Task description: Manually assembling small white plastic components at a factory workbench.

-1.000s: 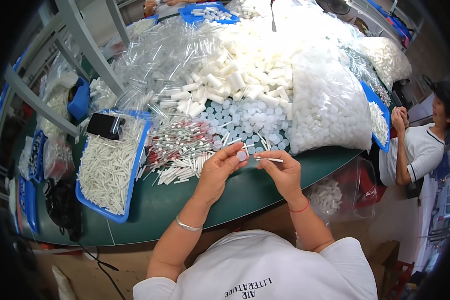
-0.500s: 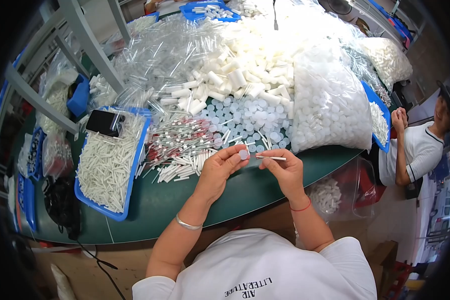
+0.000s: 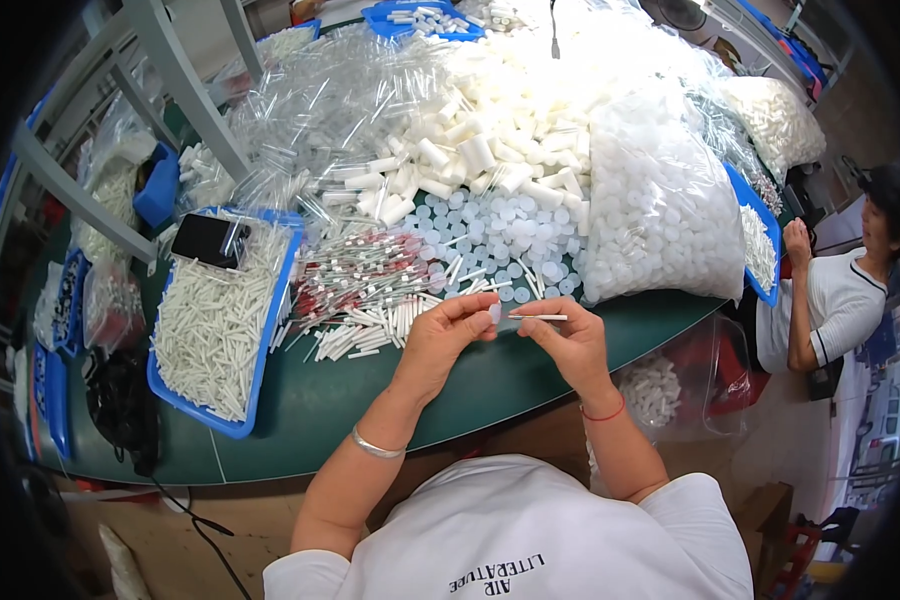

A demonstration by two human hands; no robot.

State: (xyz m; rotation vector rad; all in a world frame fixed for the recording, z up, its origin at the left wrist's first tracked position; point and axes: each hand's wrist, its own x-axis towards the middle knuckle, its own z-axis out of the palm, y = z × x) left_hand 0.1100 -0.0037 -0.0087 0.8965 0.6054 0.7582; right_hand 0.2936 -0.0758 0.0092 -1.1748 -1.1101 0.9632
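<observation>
Between thumb and fingers, my left hand [image 3: 450, 335] pinches a small translucent round plastic cap [image 3: 495, 313]. My right hand [image 3: 570, 335] grips a thin white stick [image 3: 542, 317], held level, its narrow tip pointing at the cap with a small gap between. Just beyond my hands lie loose translucent round caps [image 3: 515, 232] and more white sticks [image 3: 380, 322]. Thin metal-looking pins with white ends [image 3: 355, 275] are heaped on something red left of the caps. Larger white cylinders [image 3: 500, 150] are piled farther back.
At left, a blue tray [image 3: 255, 400] holds white sticks and a black box [image 3: 210, 241]. Clear bags [image 3: 350, 90] spread behind, near a grey metal frame [image 3: 185, 80]. A full bag of white caps [image 3: 660, 200] stands right. Another person [image 3: 820, 290] sits beyond, near a blue tray [image 3: 776, 290].
The cap in my left hand has turned from face-on to nearly edge-on. My right hand has shifted slightly left, still with the stick. The other person's head has moved a little.
</observation>
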